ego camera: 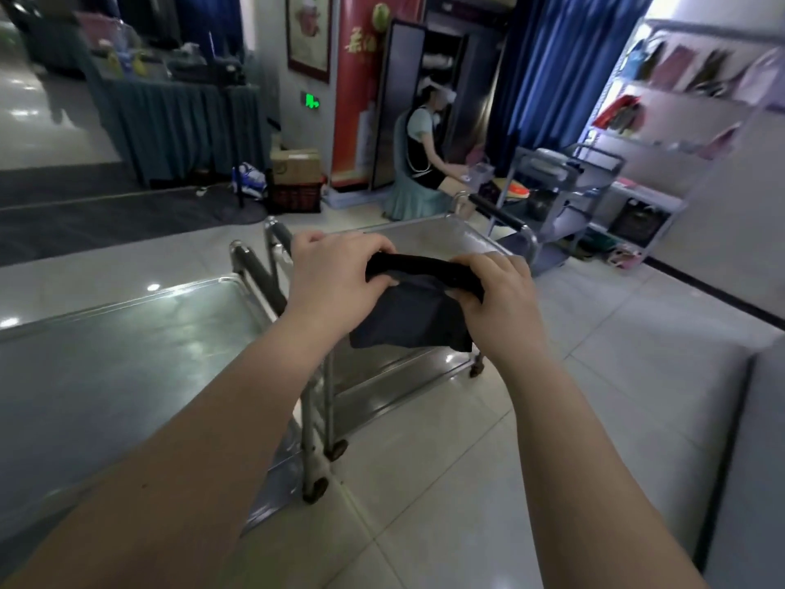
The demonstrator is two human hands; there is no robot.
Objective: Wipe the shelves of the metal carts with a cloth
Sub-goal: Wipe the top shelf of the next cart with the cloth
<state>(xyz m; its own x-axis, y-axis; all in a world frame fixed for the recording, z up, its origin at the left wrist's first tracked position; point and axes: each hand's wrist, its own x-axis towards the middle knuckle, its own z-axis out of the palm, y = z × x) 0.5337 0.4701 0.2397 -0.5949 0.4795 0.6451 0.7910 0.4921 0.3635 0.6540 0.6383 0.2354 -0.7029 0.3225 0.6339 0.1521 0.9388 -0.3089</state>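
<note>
A dark cloth (pixel 410 316) hangs in the air between my two hands, above the gap between two metal carts. My left hand (pixel 335 274) grips its upper left edge with curled fingers. My right hand (pixel 501 293) grips the upper right edge the same way. The near metal cart (pixel 127 333) fills the left foreground with its shiny top shelf. The second metal cart (pixel 463 235) stands just behind the cloth, its top shelf partly hidden by my hands and its lower shelf (pixel 399 376) showing below.
A grey cart (pixel 565 193) loaded with items stands at the right rear. A person (pixel 424 155) sits on a stool beyond the carts by an open cabinet. White wall shelves (pixel 696 121) line the right side. A pale bench (pixel 747 440) runs along the right edge. A draped table (pixel 178 116) stands at rear left.
</note>
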